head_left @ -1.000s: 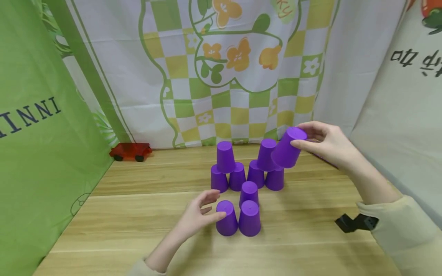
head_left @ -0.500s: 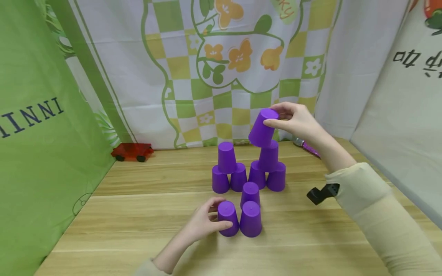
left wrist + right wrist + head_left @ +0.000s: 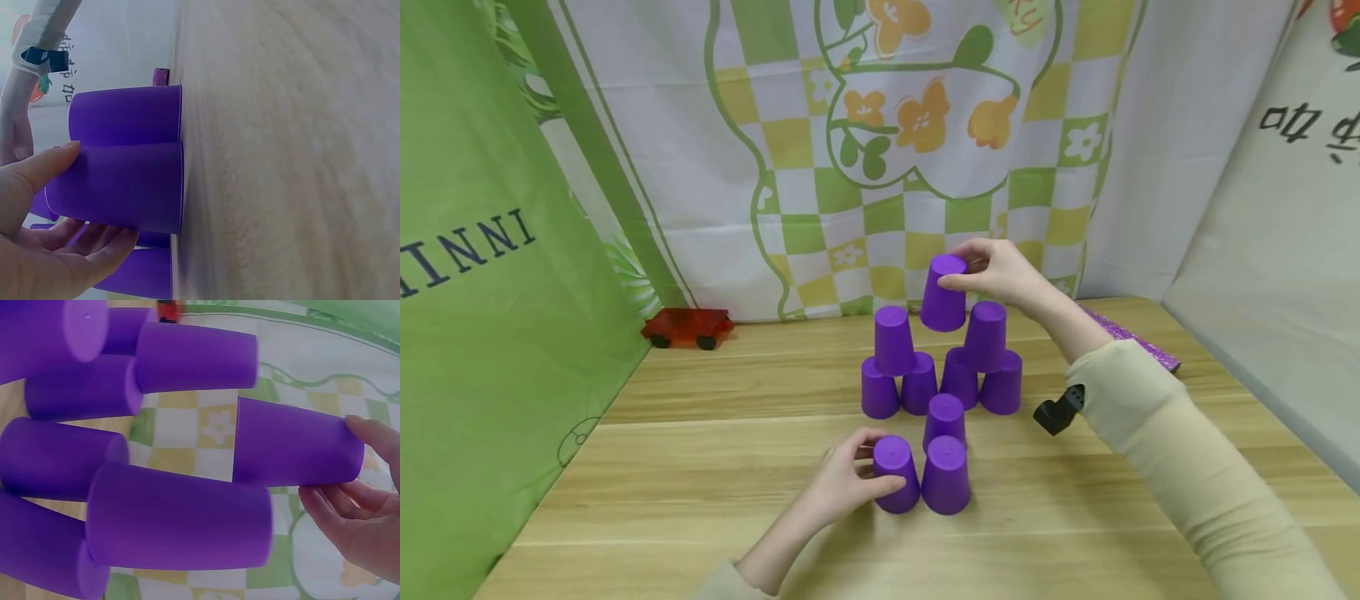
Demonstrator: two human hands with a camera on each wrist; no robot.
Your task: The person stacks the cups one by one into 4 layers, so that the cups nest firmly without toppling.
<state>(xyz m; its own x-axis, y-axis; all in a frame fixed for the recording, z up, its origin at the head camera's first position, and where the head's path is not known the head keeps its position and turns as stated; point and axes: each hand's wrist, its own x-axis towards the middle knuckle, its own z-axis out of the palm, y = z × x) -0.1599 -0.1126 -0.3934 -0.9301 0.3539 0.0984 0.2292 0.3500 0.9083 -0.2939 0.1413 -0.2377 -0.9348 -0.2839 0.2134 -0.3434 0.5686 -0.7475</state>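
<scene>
Right hand's grip (image 3: pixel 997 271), closed to a pinch, holds an upside-down purple cup (image 3: pixel 942 302) just left of it, long axis near upright, rim near the gap between two raised cups (image 3: pixel 893 343), while the left hand (image 3: pixel 841 483), farther off, grips another cup (image 3: pixel 892 458).

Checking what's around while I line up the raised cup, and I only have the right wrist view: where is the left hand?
Observer: The left hand is at the front left cup.
Operator: How does it lie on it?
Observer: Fingers on one side, thumb on the other.
Operator: Anything lying off to the right?
Observer: Yes, a glittery purple strip on the table.
</scene>
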